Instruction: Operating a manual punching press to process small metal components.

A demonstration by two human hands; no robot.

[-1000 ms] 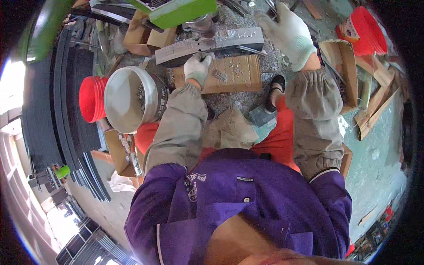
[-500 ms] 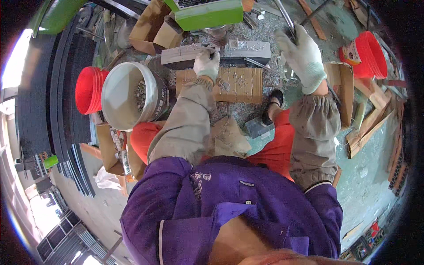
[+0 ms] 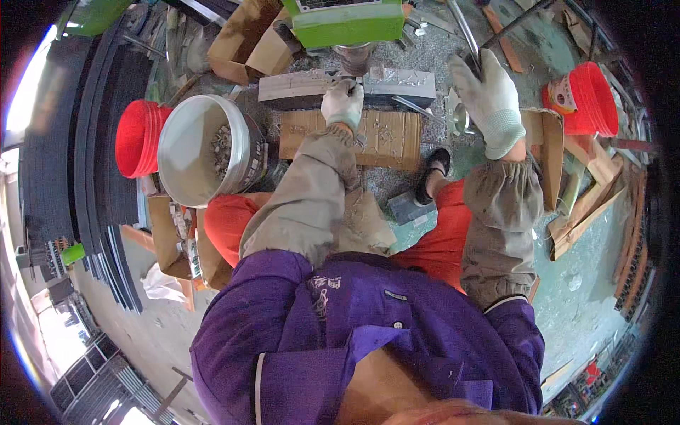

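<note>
My left hand (image 3: 342, 104), in a white glove, is closed with its fingertips at the front edge of a long grey metal block (image 3: 404, 83). It is just below the spindle (image 3: 353, 59) of a green machine (image 3: 347, 28). Whatever small piece those fingers pinch is hidden. Metal shavings lie on top of the block. To the right, my gloved right hand (image 3: 490, 103) is wrapped round a metal lever (image 3: 464, 30) with a dark grip, which slants up toward the machine. A thin metal rod (image 3: 414, 107) lies against the block's front side.
A shaving-strewn cardboard sheet (image 3: 389, 142) lies before the block. To the left stand a white bucket (image 3: 173, 152) holding small metal pieces and a red bucket (image 3: 134, 138). Another red bucket (image 3: 598, 99) and an open cardboard box (image 3: 554, 152) are on the right.
My left hand has shifted slightly right along the block, toward the spindle. My right hand, blurred before, now shows sharply on the lever. The whole view has shifted a little.
</note>
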